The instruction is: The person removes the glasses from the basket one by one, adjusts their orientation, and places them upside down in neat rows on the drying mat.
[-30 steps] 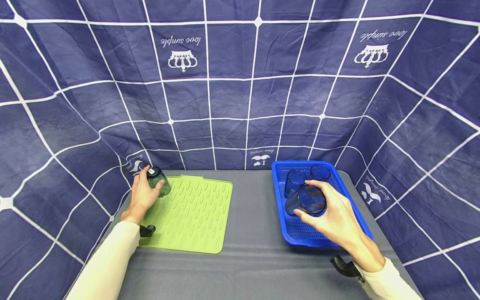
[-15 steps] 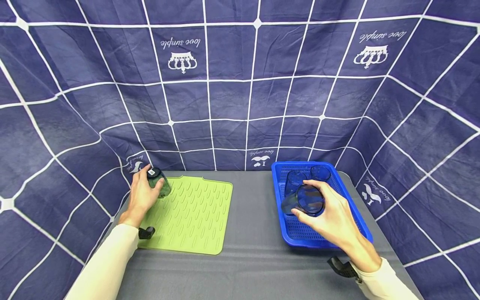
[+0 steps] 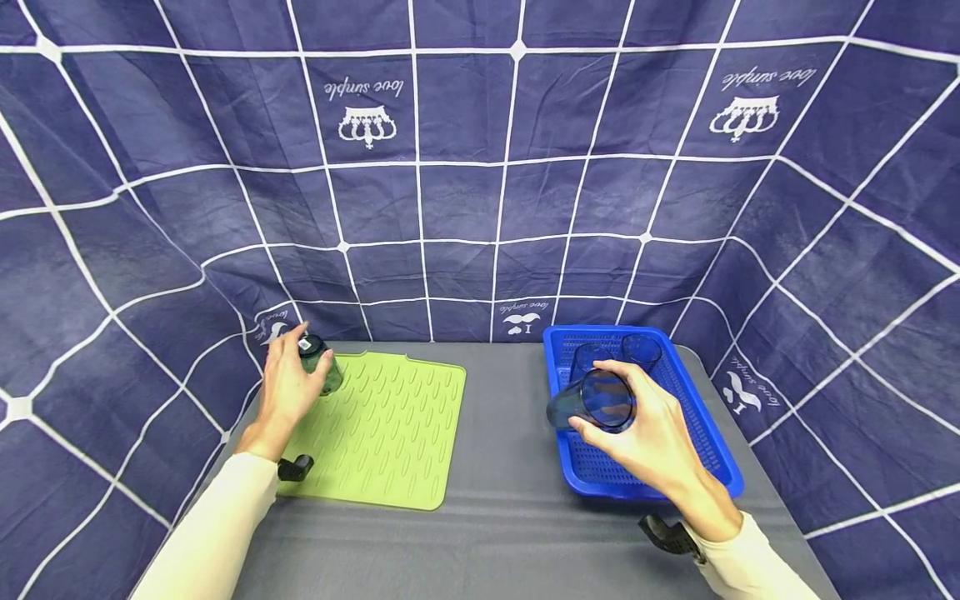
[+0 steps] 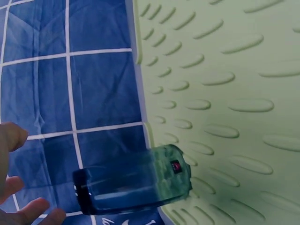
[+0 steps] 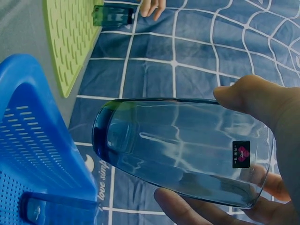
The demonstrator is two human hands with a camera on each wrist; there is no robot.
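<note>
A blue-tinted drinking glass is in my right hand. Thumb and fingers grip it near the rim, by its small dark label. It hangs tilted above the basket's left side, base pointing left. On the green drying mat, at its far left corner, another tinted glass stands upside down. My left hand is beside that glass with fingers spread; the left wrist view shows a gap between the fingers and the glass.
The blue plastic basket stands on the right of the grey table. Two glasses are visible at its far end, one a glass in the corner. A blue checked cloth walls the back and sides.
My right hand has moved left with its glass, over the basket's left rim. The left hand's fingers have loosened from the upside-down glass, which stays on the mat.
</note>
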